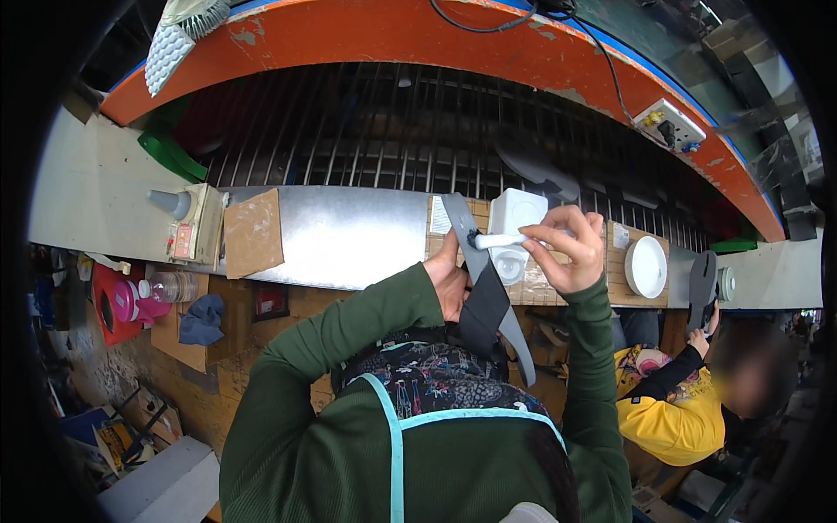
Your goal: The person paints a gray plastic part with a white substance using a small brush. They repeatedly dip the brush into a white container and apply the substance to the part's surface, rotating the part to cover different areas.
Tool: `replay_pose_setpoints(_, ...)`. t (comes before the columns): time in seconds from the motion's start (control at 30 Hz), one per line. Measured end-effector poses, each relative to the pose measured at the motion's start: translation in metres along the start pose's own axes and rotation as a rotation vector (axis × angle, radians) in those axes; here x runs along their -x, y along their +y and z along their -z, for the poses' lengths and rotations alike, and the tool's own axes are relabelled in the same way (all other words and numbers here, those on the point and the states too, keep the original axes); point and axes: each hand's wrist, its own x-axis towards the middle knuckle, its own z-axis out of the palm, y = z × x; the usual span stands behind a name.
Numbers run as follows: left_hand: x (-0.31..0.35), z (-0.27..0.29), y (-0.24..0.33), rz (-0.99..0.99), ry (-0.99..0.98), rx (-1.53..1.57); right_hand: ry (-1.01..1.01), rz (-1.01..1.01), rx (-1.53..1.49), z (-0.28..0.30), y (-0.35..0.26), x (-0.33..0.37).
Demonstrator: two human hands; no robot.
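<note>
My left hand (448,281) grips a sandal (486,307) with a grey sole and a wide black strap, held on edge in front of my apron. Part of that hand is hidden behind the sandal. Between the fingertips of my right hand (571,250) is a white-handled brush (500,241). Its dark bristle end touches the sandal near the upper part of the sole. Just beyond the brush stands a white plastic container (518,211), with a small round opening or cup on its near side.
Beyond the bench (340,228) runs a roller conveyor (349,131) carrying soles, under an orange beam (349,39). A white bowl (645,267) sits at right. There, a co-worker in yellow (676,424) holds a dark sole (701,283). Cardboard (254,234) lies left.
</note>
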Motion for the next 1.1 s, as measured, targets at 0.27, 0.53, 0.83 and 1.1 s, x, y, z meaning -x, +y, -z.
replay_pose_setpoints(0.27, 0.002, -0.007, 0.004, -0.004, -0.029, -0.007, 0.04, -0.007, -0.039, 0.001, 0.002, 0.004)
replay_pose_setpoints(0.53, -0.002, -0.012, 0.005, 0.034, 0.026, -0.063, 0.13, -0.039, 0.007, -0.002, -0.001, 0.001)
replay_pose_setpoints(0.83, 0.002, -0.015, 0.01, 0.031, 0.027, -0.071, 0.088, -0.017, 0.02, 0.0, 0.0, 0.006)
replay_pose_setpoints(1.1, -0.001, -0.011, 0.012, -0.009, 0.037, -0.055, 0.086, -0.006, 0.015, 0.0, 0.002, 0.011)
